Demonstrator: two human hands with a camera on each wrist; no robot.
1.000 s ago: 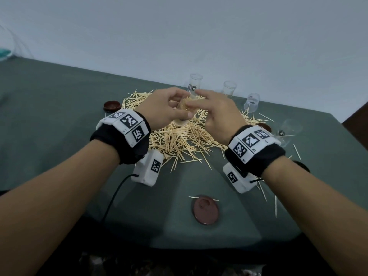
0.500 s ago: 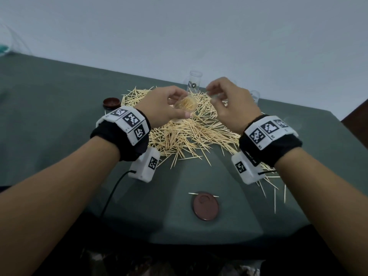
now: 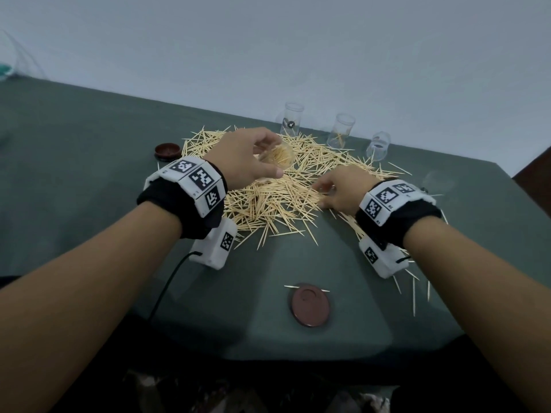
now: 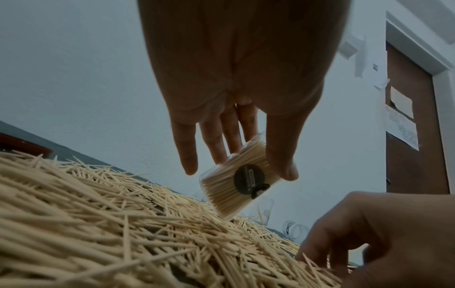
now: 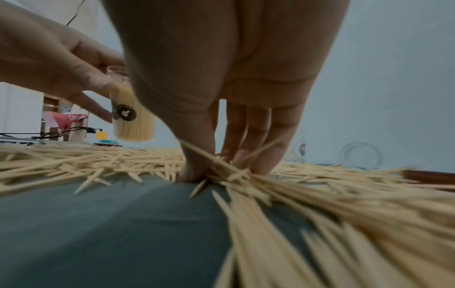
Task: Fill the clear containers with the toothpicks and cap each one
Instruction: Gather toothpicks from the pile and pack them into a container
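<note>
Left hand [image 3: 244, 159]: a clear container [image 4: 236, 177] packed full of toothpicks is gripped between thumb and fingers, uncapped, tilted, held just above the toothpick pile [image 3: 283, 192]. A round dark label is seen on its side; the print is too small to be read. Right hand [image 3: 343, 190]: thumb and fingertips [image 5: 261, 165] are pressed down into the pile's near-right edge, a small bunch of toothpicks pinched between them. Bare green surface [image 3: 89, 174] is left open nearer than both hands, down to the rounded front edge, where a brown cap [image 3: 310, 305] is lying with one stray toothpick at its far rim. A second brown cap [image 3: 167, 150] is seen left of the left hand, off the pile. Beyond the hands, three clear containers [image 3: 340, 130] are standing by the surface's far edge against the wall. Stray toothpicks are scattered right of the right wrist. Black-and-white square markers are worn on both wristbands [image 3: 190, 181].
</note>
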